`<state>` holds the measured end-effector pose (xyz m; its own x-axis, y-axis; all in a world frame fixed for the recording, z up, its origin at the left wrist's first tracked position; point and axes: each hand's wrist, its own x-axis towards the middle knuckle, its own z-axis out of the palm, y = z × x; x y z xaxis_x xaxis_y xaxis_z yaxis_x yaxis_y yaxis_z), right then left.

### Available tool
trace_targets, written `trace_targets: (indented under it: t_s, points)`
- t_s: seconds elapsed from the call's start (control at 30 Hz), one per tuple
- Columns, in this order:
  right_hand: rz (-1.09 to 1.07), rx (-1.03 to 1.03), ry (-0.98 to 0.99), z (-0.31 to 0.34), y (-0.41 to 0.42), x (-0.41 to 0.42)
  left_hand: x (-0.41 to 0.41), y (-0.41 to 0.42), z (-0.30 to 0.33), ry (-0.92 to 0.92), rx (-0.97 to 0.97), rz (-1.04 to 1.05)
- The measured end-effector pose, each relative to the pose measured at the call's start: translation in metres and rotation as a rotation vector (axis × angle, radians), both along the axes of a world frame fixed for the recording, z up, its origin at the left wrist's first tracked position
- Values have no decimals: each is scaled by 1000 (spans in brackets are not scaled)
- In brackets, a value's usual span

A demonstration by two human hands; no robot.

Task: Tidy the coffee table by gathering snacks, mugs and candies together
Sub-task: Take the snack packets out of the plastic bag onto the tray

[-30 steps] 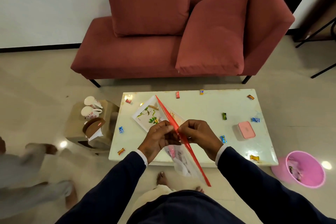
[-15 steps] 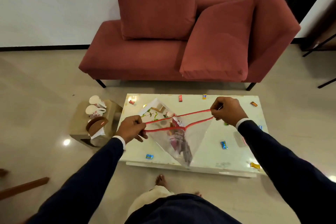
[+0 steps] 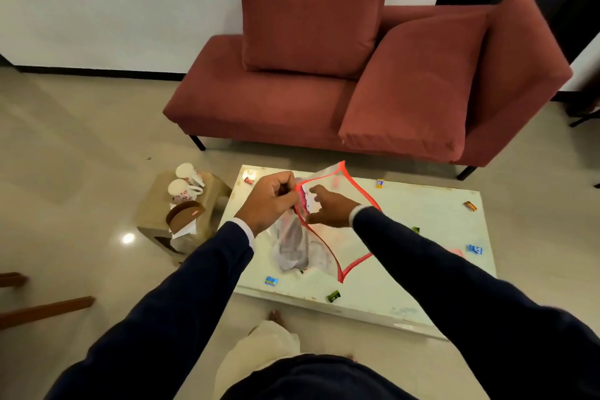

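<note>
At frame centre, the left hand (image 3: 271, 201) pinches the red-edged rim of a clear plastic bag (image 3: 319, 237) held open above the table (image 3: 422, 237), while the right hand (image 3: 328, 209) reaches into its mouth. Wrapped candies (image 3: 271, 280) lie scattered on the table, and two mugs (image 3: 185, 182) sit on a small stand at left.

Wrapped candies (image 3: 271, 280) lie scattered across the white coffee table (image 3: 422, 224).

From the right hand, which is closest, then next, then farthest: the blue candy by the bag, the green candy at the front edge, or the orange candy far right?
From the right hand:
1. Blue wrapped candy, near-left.
2. Green wrapped candy, front edge.
3. Orange wrapped candy, far right.
</note>
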<state>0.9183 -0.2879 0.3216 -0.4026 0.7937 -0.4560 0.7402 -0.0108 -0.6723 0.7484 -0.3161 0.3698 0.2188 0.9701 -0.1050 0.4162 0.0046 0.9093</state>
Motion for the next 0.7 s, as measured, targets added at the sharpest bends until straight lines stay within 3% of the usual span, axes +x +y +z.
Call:
trace_targets:
  t_s: [0.1, 0.2, 0.4, 0.57, 0.7]
  points:
    - [-44, -66, -94, -17, 26, -21, -11, -3, 23, -111, 39, -31]
    - [-185, -146, -64, -41, 35, -41, -30, -5, 38, -249, 57, -50]
    - [-384, -41, 28, -57, 54, -78, -81, 10, 30, -359, 12, -29]
    - [-77, 48, -299, -66, 72, -117, -127, 33, -19, -309, -113, 193]
    - [140, 17, -255, -64, 69, -147, -162, 31, -67, -170, -160, 298]
